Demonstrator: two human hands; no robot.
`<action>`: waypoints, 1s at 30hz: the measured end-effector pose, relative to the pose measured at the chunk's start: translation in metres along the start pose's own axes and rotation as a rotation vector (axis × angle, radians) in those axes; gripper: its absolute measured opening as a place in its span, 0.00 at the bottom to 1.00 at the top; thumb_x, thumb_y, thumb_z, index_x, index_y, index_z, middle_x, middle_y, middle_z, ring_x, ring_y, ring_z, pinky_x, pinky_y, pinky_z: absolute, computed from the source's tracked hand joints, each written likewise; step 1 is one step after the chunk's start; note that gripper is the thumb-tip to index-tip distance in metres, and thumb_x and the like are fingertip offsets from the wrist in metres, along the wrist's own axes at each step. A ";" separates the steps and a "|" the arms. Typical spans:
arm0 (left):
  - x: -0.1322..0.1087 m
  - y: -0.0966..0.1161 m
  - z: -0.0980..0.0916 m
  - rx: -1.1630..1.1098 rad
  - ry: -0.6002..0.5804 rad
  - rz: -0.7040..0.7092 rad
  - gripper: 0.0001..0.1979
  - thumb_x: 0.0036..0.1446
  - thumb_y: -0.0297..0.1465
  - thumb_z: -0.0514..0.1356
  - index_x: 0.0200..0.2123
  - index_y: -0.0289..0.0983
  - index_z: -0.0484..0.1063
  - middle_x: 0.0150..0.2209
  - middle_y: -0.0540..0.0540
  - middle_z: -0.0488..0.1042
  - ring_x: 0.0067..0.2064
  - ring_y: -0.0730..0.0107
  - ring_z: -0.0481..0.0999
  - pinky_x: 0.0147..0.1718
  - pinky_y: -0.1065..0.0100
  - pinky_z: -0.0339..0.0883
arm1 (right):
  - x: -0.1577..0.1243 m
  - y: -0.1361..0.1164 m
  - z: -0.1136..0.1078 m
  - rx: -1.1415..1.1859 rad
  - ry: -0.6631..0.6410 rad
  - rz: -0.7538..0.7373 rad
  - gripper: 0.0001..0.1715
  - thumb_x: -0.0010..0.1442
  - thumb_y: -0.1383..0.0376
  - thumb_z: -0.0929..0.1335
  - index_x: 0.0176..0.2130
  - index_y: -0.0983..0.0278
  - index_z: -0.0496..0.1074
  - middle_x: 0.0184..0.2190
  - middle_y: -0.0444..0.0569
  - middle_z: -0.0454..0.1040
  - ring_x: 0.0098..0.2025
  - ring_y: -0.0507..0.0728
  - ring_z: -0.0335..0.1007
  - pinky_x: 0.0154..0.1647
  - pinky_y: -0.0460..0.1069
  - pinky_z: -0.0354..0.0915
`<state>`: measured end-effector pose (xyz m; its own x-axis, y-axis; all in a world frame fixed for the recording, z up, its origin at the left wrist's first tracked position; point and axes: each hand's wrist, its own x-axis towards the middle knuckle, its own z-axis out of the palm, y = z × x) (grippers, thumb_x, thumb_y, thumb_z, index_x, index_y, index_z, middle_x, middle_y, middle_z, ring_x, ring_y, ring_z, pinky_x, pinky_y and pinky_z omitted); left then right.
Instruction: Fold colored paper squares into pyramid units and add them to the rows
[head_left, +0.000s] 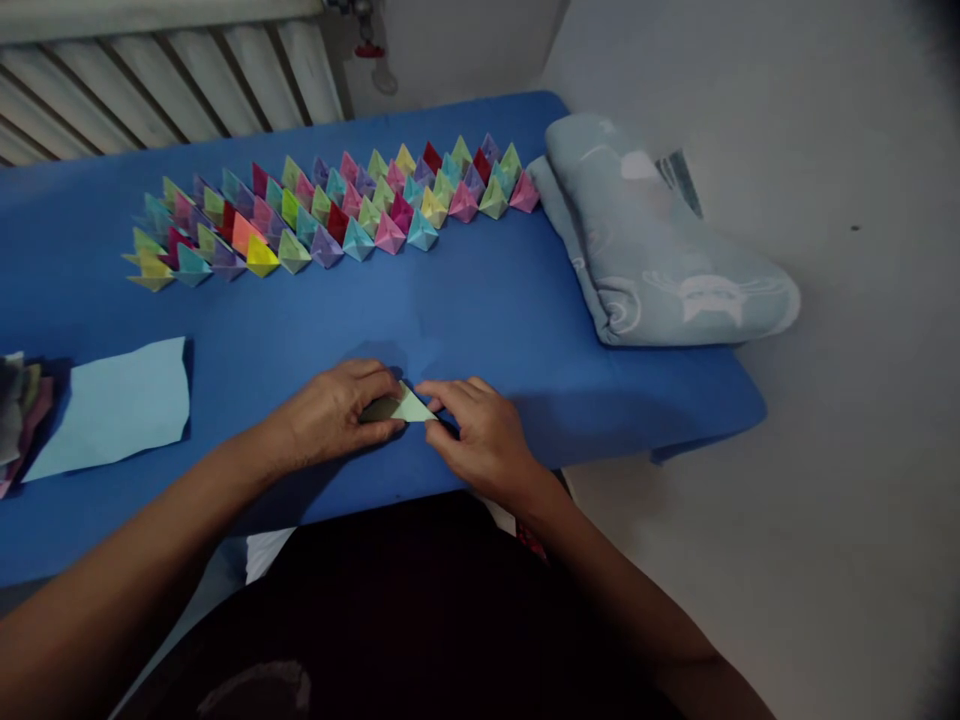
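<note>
A small pale green piece of folded paper lies near the table's front edge, its visible part triangular. My left hand grips its left side, thumb along the lower edge and fingers over the top, hiding part of it. At the right corner, my right hand has its thumb and forefinger curled around the paper's tip. Beyond my hands stand several rows of small folded paper boats in many colours, set close together.
A blue-covered table stretches under everything. To the left lie a light blue paper sheet and a stack of coloured papers. A folded grey-green blanket rests at the right end, beside the wall. A white radiator stands behind.
</note>
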<state>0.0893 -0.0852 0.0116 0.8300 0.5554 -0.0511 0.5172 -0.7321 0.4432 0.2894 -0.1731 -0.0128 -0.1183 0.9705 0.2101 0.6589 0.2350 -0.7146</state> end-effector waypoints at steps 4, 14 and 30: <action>-0.002 0.000 0.005 0.033 0.020 0.010 0.12 0.63 0.40 0.55 0.41 0.37 0.71 0.41 0.44 0.73 0.43 0.64 0.73 0.43 0.64 0.67 | -0.001 -0.001 0.001 -0.029 -0.002 -0.008 0.22 0.57 0.71 0.64 0.50 0.62 0.74 0.36 0.47 0.79 0.39 0.56 0.69 0.41 0.51 0.62; 0.000 0.003 0.007 0.058 0.050 0.001 0.13 0.64 0.40 0.55 0.39 0.35 0.70 0.38 0.43 0.72 0.40 0.63 0.72 0.41 0.63 0.67 | 0.000 -0.001 0.009 0.036 0.114 -0.015 0.18 0.59 0.69 0.64 0.48 0.63 0.75 0.36 0.49 0.79 0.39 0.57 0.71 0.44 0.52 0.66; 0.004 0.006 0.004 -0.016 0.062 -0.066 0.12 0.61 0.40 0.56 0.37 0.37 0.70 0.34 0.47 0.72 0.37 0.67 0.72 0.38 0.65 0.67 | 0.002 -0.001 0.016 0.254 0.148 -0.014 0.21 0.58 0.73 0.63 0.49 0.59 0.72 0.41 0.47 0.76 0.42 0.54 0.74 0.44 0.51 0.69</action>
<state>0.0963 -0.0888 0.0100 0.7794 0.6261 -0.0259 0.5668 -0.6867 0.4552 0.2762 -0.1701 -0.0226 -0.0041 0.9531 0.3027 0.4484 0.2724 -0.8513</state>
